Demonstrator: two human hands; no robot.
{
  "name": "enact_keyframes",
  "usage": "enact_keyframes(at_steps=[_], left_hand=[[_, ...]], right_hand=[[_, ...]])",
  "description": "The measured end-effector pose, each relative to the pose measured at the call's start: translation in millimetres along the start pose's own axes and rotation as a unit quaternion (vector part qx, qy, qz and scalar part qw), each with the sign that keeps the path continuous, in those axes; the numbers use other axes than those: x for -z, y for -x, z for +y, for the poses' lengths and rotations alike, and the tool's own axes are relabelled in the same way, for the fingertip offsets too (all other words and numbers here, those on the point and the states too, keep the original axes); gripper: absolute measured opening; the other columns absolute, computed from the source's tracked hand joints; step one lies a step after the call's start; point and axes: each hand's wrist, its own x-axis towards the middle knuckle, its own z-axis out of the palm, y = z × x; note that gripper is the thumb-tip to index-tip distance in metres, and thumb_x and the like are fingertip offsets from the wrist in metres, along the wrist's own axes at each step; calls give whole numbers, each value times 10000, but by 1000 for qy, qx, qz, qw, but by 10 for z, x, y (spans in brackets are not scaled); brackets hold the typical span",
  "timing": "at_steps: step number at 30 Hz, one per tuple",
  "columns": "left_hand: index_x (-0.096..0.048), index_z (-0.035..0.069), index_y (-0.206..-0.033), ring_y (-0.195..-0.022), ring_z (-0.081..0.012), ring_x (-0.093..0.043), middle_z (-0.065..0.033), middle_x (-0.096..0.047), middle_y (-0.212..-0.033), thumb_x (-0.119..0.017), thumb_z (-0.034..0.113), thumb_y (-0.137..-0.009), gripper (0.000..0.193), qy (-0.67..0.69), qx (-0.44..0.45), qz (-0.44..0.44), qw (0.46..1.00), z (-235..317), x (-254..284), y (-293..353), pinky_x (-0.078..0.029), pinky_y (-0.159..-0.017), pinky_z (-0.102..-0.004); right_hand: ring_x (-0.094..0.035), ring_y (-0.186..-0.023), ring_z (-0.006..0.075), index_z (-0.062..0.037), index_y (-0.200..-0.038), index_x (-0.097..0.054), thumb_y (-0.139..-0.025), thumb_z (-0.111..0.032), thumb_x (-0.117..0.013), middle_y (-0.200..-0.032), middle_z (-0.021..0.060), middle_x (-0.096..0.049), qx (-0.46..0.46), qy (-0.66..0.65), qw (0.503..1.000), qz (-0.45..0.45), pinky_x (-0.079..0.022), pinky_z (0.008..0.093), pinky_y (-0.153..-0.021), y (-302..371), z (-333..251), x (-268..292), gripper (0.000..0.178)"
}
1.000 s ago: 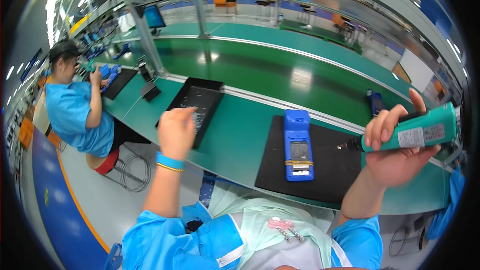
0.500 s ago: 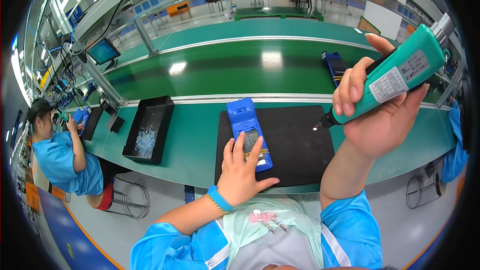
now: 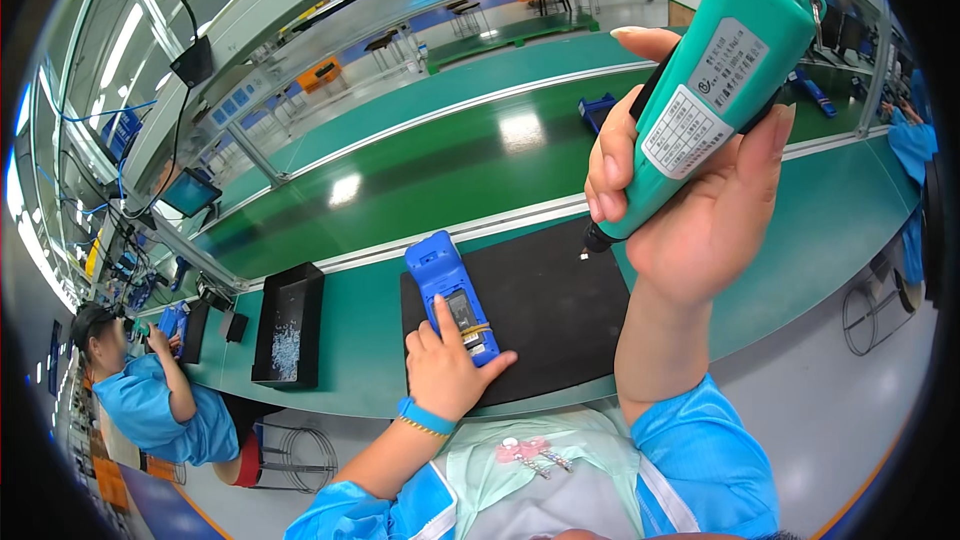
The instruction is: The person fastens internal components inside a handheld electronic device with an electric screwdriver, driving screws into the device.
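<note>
A blue handheld device [image 3: 437,258] lies tilted on a black mat [image 3: 545,310] in front of me, with a yellow rubber band around its lower part. My left hand [image 3: 442,375] is on its lower end: the index finger presses by the dark panel, the thumb is at the right edge and the other fingers bend at the left side. Raised at the right, my right hand [image 3: 700,235] wraps around a green electric screwdriver [image 3: 715,80]. Its black nose points down left over the mat's far right corner, with a tiny pale piece at the tip.
Left of the mat stands a black tray [image 3: 313,300] with many small pale-blue pieces. A metal rail separates my bench from a green belt, where another blue device [image 3: 597,112] lies. A co-worker [image 3: 160,400] in blue sits at far left.
The view has turned, shifting the scene leftward and tilting it. My left index finger now points forward while the other fingers have drawn in. The screwdriver stands more upright, still in my right hand.
</note>
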Motion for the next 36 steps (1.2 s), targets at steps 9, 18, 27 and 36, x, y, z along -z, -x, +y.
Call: enact_keyframes(at_steps=[9, 18, 27, 36], left_hand=[[-2, -134, -1528, -1068, -426, -671, -334, -643, -1162, -851, 335, -689, 1282, 222, 148, -213, 940, -429, 510, -287, -524, -944, -385], [43, 7, -1591, -904, -198, -614, -185, -638, -1094, -722, 170, -808, 1107, 683, 232, -210, 660, -1405, 333, -1274, -486, -721, -305], [-67, -83, -1556, -1217, -441, -579, -330, -555, -1333, -828, 418, -634, 1297, 172, 196, -96, 961, -1093, -1176, -2680, -469, -1057, -432], [-144, 76, -1592, -1380, -412, -355, -232, -405, -1489, -820, 405, -701, 1165, 70, 233, -65, 968, -573, -1336, -2839, -330, -1109, -562]], right_hand=[[-530, -664, 107, 15, -1180, -543, -1027, -581, -422, -843, 65, -566, 34, 55, 997, -34, -419, 250, -539, 58, -51, 111, 627], [-524, -678, 82, 13, -1248, -574, -1002, -540, -527, -865, 29, -580, 48, 123, 991, 19, -409, 227, -544, 10, -321, 290, 607], [-504, -686, 79, 7, -1237, -608, -951, -592, -571, -851, 14, -585, 46, 197, 973, 108, -381, 223, -564, 64, -489, 321, 665], [-482, -707, 42, -4, -1239, -603, -892, -604, -639, -981, -6, -600, 54, 190, 977, 84, -387, 198, -597, 98, -470, 323, 694]])
